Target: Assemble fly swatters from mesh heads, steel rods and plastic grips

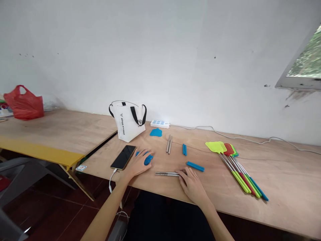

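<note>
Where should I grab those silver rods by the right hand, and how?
Probably by the bare left part of the silver rods. Pinch from above: they lie flat, thin and close together, while the right hand covers their other end.

White bag [128, 124] apparently reads "STUDIO" in part.

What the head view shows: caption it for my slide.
Left grip over a blue piece, right grip on metal rods, colorful fly swatters farther right.
</note>
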Action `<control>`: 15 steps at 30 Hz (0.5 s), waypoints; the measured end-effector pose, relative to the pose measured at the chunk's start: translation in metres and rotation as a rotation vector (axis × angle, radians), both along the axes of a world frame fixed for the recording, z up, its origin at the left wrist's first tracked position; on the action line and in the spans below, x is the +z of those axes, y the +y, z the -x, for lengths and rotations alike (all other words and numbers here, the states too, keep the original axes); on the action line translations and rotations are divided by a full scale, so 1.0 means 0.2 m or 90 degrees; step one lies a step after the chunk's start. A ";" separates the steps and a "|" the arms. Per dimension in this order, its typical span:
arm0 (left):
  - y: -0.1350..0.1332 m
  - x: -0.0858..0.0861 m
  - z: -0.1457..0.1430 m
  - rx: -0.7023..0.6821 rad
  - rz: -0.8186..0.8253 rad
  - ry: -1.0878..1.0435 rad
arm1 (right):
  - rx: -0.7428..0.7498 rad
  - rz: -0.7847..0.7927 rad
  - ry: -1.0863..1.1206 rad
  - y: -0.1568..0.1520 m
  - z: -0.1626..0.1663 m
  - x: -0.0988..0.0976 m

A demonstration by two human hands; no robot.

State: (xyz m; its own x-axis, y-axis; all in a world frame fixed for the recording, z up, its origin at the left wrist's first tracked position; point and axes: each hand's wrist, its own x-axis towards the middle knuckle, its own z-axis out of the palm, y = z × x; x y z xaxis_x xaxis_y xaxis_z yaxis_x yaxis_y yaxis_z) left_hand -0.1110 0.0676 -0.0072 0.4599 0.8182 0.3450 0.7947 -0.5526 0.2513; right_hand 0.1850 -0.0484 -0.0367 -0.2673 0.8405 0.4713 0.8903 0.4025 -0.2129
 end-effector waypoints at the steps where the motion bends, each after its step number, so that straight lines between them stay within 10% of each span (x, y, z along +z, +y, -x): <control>1: -0.02 0.02 -0.05 -0.001 -0.003 -0.019 | -0.010 -0.006 -0.004 0.00 0.00 -0.01; 9: -0.25 -0.01 -0.49 -0.202 0.064 -0.126 | -0.038 -0.010 -0.024 0.01 -0.02 -0.03; 15: -0.25 -0.08 -0.48 -0.181 0.077 -0.105 | -0.032 -0.032 0.012 0.02 -0.03 -0.03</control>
State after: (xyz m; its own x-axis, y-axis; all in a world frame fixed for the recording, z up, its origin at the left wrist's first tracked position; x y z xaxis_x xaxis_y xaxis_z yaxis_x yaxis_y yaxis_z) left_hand -0.0159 0.0180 -0.0229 0.6215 0.7049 0.3419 0.5559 -0.7043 0.4415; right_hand 0.1905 -0.0454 -0.0425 -0.2166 0.8280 0.5171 0.9056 0.3682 -0.2102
